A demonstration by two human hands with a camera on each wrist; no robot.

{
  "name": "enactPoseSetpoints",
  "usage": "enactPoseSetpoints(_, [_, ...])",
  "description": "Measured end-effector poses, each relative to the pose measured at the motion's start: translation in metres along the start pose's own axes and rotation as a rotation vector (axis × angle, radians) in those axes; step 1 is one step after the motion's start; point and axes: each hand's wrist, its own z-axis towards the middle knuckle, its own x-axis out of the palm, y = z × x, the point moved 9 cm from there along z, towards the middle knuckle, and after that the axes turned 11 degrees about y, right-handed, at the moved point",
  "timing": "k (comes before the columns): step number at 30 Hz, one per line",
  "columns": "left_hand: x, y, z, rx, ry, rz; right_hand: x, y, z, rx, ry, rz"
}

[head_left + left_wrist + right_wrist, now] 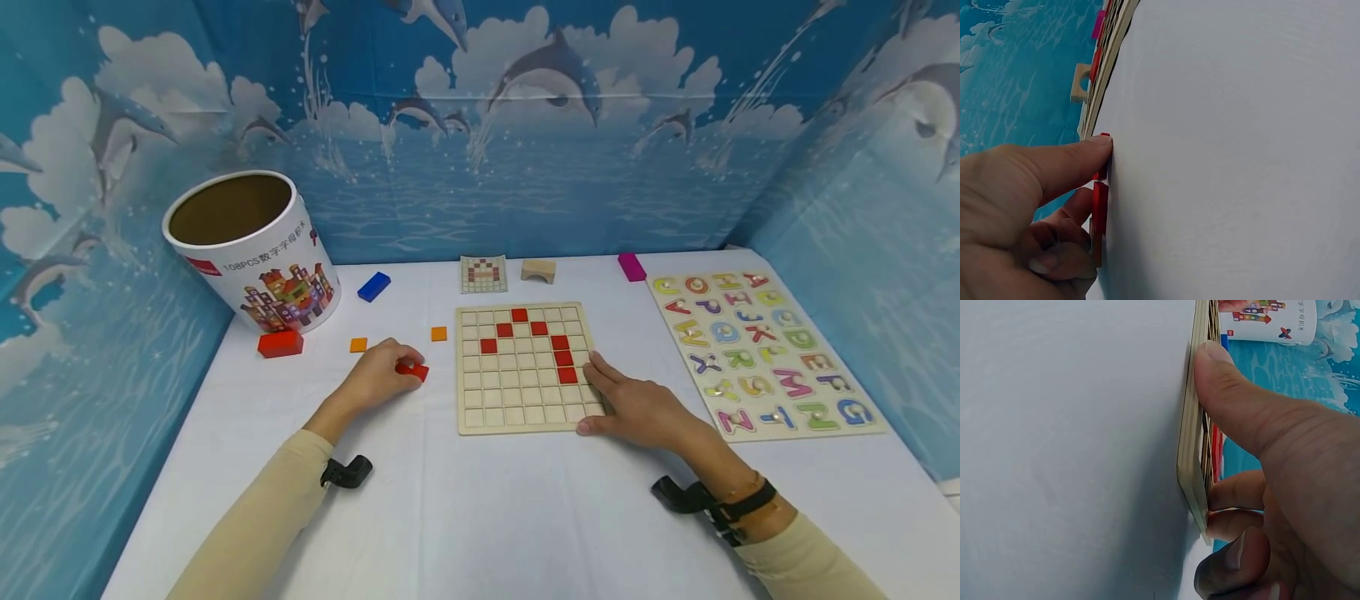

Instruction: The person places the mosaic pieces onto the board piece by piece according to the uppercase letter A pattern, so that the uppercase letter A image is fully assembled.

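Observation:
My left hand (378,373) is on the white table left of the grid board, its thumb and fingertips pinching a small red tile (420,372). In the left wrist view a second red tile (1100,209) lies right beside that one, by the curled fingers. Several red squares sit in cells of the wooden grid board (510,400), forming a slanted roof shape and a column on the right. My right hand (645,410) rests against the board's lower right corner. Its thumb touches the front edge (1190,434), and its extended fingers lie along the right side.
Two orange tiles (438,334) lie left of the board. Behind it stand a small pattern card (483,287) and a wooden arch block (538,270). A large tub (292,283), a red block (281,344) and a blue block (374,287) are at left; a letter puzzle board (757,429) is at right.

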Motion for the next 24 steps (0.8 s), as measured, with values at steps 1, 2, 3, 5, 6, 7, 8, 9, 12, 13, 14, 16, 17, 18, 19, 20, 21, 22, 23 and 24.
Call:
enactPoseSetpoints(1, [0.0, -0.001, 0.0, 0.001, -0.003, 0.012, 0.0, 0.0, 0.0, 0.0, 0.001, 0.001])
enactPoseSetpoints(2, [0.0, -0.002, 0.0, 0.003, -0.006, 0.022, 0.0, 0.0, 0.0, 0.0, 0.002, -0.001])
enactPoseSetpoints(3, [-0.001, -0.002, 0.0, 0.003, -0.009, 0.03, 0.0, 0.0, 0.0, 0.0, 0.003, -0.004])
enactPoseSetpoints(5, [-0.001, -0.003, 0.0, 0.003, -0.015, 0.031, 0.0, 0.0, 0.0, -0.001, 0.004, -0.006])
enactPoseSetpoints(6, [-0.001, -0.004, -0.001, 0.004, -0.019, 0.026, 0.0, 0.0, 0.0, -0.001, 0.004, -0.006])
enactPoseSetpoints(7, [0.0, -0.004, -0.001, 0.007, -0.023, 0.021, 0.0, 0.0, 0.0, -0.002, 0.004, -0.005])
enactPoseSetpoints(8, [0.0, -0.004, -0.001, 0.007, -0.027, 0.015, 0.0, 0.0, 0.0, -0.003, 0.004, -0.005])
enactPoseSetpoints(9, [0.0, -0.005, -0.002, 0.01, -0.033, 0.007, 0.0, 0.0, 0.0, -0.003, 0.005, -0.003])
enactPoseSetpoints(12, [-0.002, -0.007, -0.003, 0.033, -0.062, -0.019, 0.001, 0.0, 0.001, -0.004, 0.004, 0.0])
enactPoseSetpoints(13, [-0.003, -0.008, -0.003, 0.043, -0.075, -0.038, 0.001, 0.0, 0.001, -0.005, 0.003, 0.0])
enactPoseSetpoints(14, [-0.003, -0.009, -0.003, 0.053, -0.087, -0.06, 0.001, 0.0, 0.001, -0.005, 0.003, 0.001])
enactPoseSetpoints(16, [-0.004, -0.011, -0.002, 0.07, -0.098, -0.119, 0.002, 0.0, 0.001, -0.009, 0.001, -0.001])
enactPoseSetpoints(17, [-0.004, -0.013, 0.0, 0.076, -0.101, -0.151, 0.001, 0.0, 0.001, -0.01, 0.0, -0.002])
enactPoseSetpoints(18, [-0.003, -0.015, 0.002, 0.075, -0.096, -0.19, 0.001, 0.0, 0.001, -0.011, -0.002, -0.003])
enactPoseSetpoints(19, [-0.001, -0.018, 0.004, 0.076, -0.09, -0.23, 0.001, 0.0, 0.001, -0.012, -0.004, -0.005])
enactPoseSetpoints(20, [0.001, -0.021, 0.006, 0.071, -0.086, -0.264, 0.001, 0.0, 0.001, -0.012, -0.005, -0.006])
enactPoseSetpoints(21, [0.004, -0.024, 0.008, 0.064, -0.084, -0.295, 0.001, 0.0, 0.001, -0.014, -0.007, -0.008])
enactPoseSetpoints(22, [0.007, -0.029, 0.011, 0.054, -0.084, -0.326, 0.001, 0.0, 0.001, -0.014, -0.008, -0.007])
enactPoseSetpoints(23, [0.01, -0.033, 0.013, 0.048, -0.088, -0.347, 0.001, -0.001, 0.001, -0.013, -0.009, -0.007])
enactPoseSetpoints(24, [0.013, -0.037, 0.015, 0.038, -0.087, -0.371, 0.001, -0.001, 0.001, -0.014, -0.01, -0.006])
